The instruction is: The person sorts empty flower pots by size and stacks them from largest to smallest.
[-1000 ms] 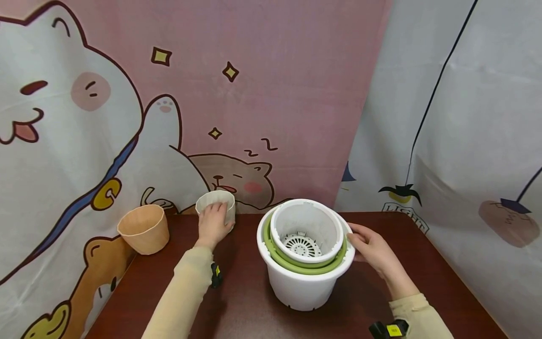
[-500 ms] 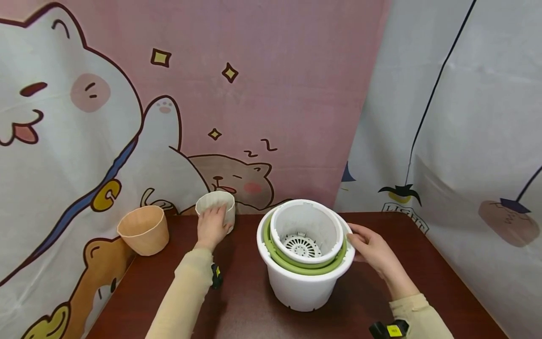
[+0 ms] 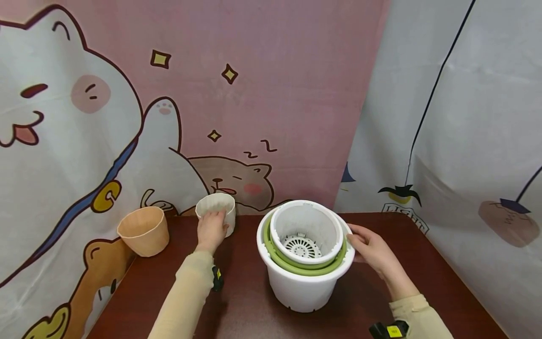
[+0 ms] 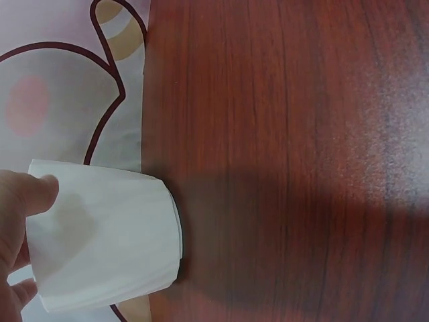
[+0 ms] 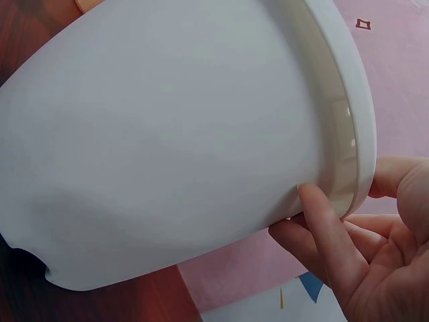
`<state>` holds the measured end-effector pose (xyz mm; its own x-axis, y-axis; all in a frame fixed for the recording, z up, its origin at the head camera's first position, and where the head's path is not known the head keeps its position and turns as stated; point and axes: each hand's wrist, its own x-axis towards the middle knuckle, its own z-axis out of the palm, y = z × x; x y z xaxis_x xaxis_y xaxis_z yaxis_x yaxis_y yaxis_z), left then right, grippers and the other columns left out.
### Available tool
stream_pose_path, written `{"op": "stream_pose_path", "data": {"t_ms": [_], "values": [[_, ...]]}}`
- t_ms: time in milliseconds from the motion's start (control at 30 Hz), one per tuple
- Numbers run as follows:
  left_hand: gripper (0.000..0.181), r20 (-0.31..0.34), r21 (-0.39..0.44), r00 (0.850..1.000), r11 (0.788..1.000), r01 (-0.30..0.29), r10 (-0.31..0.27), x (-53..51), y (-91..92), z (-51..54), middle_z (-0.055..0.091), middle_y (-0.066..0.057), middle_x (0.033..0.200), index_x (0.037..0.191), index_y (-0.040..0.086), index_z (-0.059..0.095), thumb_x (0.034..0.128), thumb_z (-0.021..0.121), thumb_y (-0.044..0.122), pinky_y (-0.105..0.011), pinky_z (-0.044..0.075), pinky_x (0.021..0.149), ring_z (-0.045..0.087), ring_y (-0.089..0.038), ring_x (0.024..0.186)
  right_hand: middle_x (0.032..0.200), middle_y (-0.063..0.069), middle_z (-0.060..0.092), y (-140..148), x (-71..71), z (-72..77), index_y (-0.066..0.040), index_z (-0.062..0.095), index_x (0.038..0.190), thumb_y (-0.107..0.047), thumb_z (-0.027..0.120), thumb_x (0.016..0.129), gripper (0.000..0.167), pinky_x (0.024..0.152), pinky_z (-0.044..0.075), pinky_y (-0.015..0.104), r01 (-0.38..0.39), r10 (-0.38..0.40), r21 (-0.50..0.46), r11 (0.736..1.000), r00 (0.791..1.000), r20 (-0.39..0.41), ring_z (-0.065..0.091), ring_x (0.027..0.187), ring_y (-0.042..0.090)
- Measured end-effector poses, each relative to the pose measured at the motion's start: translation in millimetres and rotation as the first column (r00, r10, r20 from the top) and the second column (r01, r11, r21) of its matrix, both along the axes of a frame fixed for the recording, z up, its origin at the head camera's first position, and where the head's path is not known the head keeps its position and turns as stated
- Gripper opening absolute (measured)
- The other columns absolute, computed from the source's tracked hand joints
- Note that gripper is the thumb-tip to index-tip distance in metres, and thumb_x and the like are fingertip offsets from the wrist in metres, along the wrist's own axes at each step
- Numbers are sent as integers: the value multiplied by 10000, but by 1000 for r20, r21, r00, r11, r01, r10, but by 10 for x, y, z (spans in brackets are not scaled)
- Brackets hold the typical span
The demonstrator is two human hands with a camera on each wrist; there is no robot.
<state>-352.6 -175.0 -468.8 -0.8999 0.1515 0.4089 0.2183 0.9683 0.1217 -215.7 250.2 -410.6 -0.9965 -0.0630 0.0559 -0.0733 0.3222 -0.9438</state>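
Observation:
My left hand (image 3: 211, 231) pinches the near rim of a small off-white pot (image 3: 229, 217) at the table's back edge. Its fingertips reach inside the pot, hidden in the head view. Seen from the left wrist, the thumb lies on the pot's pale outer wall (image 4: 110, 235). My right hand (image 3: 374, 249) grips the right rim of a large white flowerpot (image 3: 298, 289), thumb over the rim and fingers beneath. Nested in that flowerpot are a green pot (image 3: 308, 270) and a smaller white pot (image 3: 290, 221) with a slotted base.
A tan pot (image 3: 148, 235) stands upright at the back left of the dark red wooden table (image 3: 250, 310). Behind the table hangs a printed pink and white cloth (image 3: 296, 117). A wall with lamp drawings rises along the right side.
My left hand has drawn slightly toward me at the small off-white pot's rim. The right hand and the nested pots look unmoved.

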Motion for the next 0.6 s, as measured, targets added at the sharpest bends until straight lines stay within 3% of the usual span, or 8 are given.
{"op": "stream_pose_path", "data": {"t_ms": [300,600], "values": [[140,-67,-7,998,1000,-13,12,28,-8,-46,690,-134,949,962,72,704,830,752,88,-532,483,814,615,-365,919,1269,282,591,6,2,-9,55,403,1456,-212,576,1015,544,719,595,372,-2,2,-3,1000,1000,4,689,909,231],[115,-130,30,991,999,19,-15,93,31,-79,675,-141,866,861,74,691,778,766,46,-524,493,735,621,-381,841,1280,285,584,15,-2,-13,55,395,1462,-226,578,1015,559,719,595,369,4,-4,11,1000,1000,8,684,920,232]]}}
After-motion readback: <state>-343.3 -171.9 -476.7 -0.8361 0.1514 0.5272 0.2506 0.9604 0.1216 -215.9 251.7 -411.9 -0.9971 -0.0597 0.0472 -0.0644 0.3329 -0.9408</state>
